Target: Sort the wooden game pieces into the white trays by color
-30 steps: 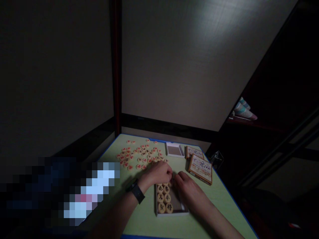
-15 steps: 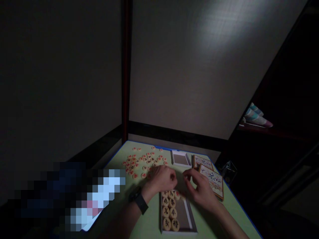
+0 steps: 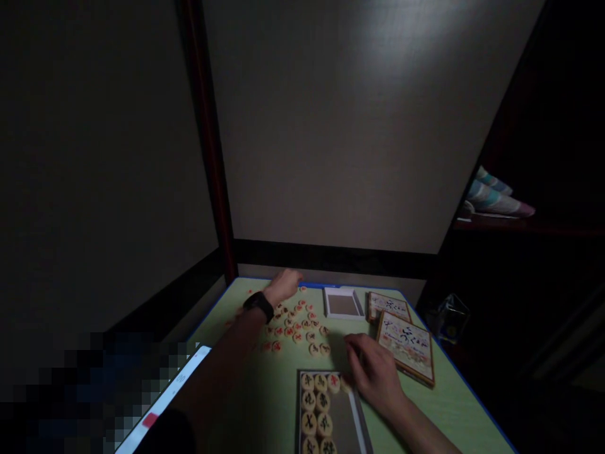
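My left hand (image 3: 284, 285), with a dark watch (image 3: 259, 304) on its wrist, reaches to the table's far edge. Its fingers are bent together beside a small round xiangqi piece (image 3: 303, 289); what they hold, if anything, is hidden. My right hand (image 3: 375, 369) hovers by the upper right corner of a shallow box (image 3: 362, 416), fingers curled, their contents not visible. Rows of xiangqi pieces (image 3: 323, 400) line the box's left side, mostly with dark characters. One red-marked piece (image 3: 333, 381) lies in the top row, and another piece (image 3: 346, 383) is partly covered by my right hand.
Several loose pieces (image 3: 297, 326) are scattered across the green table (image 3: 265, 397). A second shallow tray (image 3: 343, 304) stands at the back, and two illustrated boxes (image 3: 406, 347) lie at the right. A bright phone-like screen (image 3: 165, 394) sits at the left edge; walls border the far side.
My left hand has moved from near the box to the table's far edge. My right hand has lowered towards the box, where another piece now shows in the top row. The view has shifted.
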`<move>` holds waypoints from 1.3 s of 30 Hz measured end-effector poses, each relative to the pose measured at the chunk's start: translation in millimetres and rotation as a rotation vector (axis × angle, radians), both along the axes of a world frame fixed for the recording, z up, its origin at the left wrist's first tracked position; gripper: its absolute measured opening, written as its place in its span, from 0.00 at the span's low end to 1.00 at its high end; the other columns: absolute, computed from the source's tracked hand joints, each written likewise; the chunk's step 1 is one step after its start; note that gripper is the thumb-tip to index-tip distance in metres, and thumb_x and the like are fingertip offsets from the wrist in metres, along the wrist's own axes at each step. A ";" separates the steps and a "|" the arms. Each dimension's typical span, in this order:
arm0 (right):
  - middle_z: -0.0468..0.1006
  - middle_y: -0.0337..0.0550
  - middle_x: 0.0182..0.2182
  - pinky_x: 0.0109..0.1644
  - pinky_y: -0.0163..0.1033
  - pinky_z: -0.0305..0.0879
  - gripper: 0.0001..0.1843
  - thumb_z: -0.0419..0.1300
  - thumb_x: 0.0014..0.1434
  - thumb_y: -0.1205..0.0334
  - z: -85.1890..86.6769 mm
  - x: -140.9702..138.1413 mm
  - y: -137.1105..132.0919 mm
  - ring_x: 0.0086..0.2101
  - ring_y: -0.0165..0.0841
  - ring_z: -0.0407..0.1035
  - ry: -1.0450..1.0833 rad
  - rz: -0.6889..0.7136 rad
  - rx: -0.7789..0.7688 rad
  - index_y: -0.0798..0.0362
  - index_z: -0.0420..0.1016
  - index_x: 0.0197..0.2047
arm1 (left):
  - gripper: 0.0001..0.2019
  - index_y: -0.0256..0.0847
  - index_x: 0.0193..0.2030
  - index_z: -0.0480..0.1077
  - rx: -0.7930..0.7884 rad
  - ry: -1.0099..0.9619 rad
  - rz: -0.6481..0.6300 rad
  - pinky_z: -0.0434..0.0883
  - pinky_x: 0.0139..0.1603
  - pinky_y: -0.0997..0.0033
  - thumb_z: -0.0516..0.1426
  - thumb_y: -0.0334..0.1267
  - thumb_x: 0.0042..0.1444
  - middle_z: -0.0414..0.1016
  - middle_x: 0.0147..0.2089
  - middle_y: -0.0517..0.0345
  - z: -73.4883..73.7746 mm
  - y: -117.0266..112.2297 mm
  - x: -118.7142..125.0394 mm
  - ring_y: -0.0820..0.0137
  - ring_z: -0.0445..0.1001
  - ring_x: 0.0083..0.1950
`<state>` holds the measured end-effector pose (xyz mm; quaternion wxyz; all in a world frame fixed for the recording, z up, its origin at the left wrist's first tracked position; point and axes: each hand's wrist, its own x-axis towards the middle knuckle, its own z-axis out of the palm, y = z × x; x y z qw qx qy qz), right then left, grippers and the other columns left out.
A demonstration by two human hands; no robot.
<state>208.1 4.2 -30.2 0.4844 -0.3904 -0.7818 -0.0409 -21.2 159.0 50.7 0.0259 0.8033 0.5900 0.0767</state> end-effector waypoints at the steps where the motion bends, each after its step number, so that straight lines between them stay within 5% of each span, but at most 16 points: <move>1: 0.80 0.42 0.31 0.34 0.36 0.71 0.08 0.52 0.64 0.69 -1.2 0.5 1.3 0.30 0.33 0.76 -0.006 -0.003 0.005 0.50 0.72 0.41 | 0.18 0.43 0.53 0.77 -0.025 0.023 -0.027 0.70 0.55 0.71 0.54 0.29 0.60 0.79 0.53 0.47 -1.2 7.6 4.1 0.62 0.76 0.56; 12: 0.78 0.42 0.31 0.35 0.36 0.70 0.09 0.51 0.64 0.70 -5.6 4.6 8.8 0.31 0.33 0.75 -0.026 -0.033 -0.002 0.51 0.71 0.42 | 0.14 0.36 0.45 0.78 -0.077 0.159 -0.095 0.71 0.53 0.66 0.56 0.24 0.55 0.78 0.50 0.38 -23.6 32.2 36.2 0.58 0.77 0.53; 17: 0.78 0.42 0.30 0.34 0.35 0.69 0.09 0.51 0.64 0.69 -8.3 5.1 12.0 0.30 0.33 0.74 -0.022 -0.061 0.016 0.52 0.71 0.41 | 0.14 0.32 0.46 0.76 -0.044 0.154 -0.122 0.71 0.51 0.66 0.52 0.23 0.58 0.77 0.50 0.35 -13.6 23.9 27.3 0.58 0.77 0.53; 23: 0.78 0.42 0.29 0.33 0.35 0.66 0.08 0.51 0.64 0.69 -6.2 5.1 14.0 0.29 0.33 0.74 -0.004 -0.064 0.016 0.53 0.72 0.40 | 0.13 0.39 0.42 0.79 -0.071 0.123 -0.257 0.71 0.46 0.72 0.58 0.25 0.51 0.80 0.42 0.50 -6.6 -4.5 2.1 0.64 0.78 0.45; 29: 0.78 0.42 0.30 0.33 0.35 0.66 0.09 0.51 0.64 0.69 -7.1 3.4 13.7 0.29 0.33 0.74 -0.016 -0.059 0.004 0.53 0.72 0.40 | 0.15 0.41 0.40 0.80 -0.045 0.086 -0.300 0.71 0.47 0.73 0.56 0.24 0.50 0.82 0.39 0.52 -12.9 -29.5 -5.1 0.65 0.78 0.44; 39: 0.79 0.43 0.30 0.34 0.37 0.66 0.09 0.51 0.63 0.68 -4.8 5.3 14.3 0.30 0.35 0.74 -0.012 -0.088 -0.017 0.53 0.72 0.40 | 0.11 0.38 0.39 0.79 0.010 0.058 -0.227 0.70 0.47 0.69 0.59 0.26 0.50 0.82 0.41 0.48 -25.5 -24.9 7.3 0.61 0.78 0.46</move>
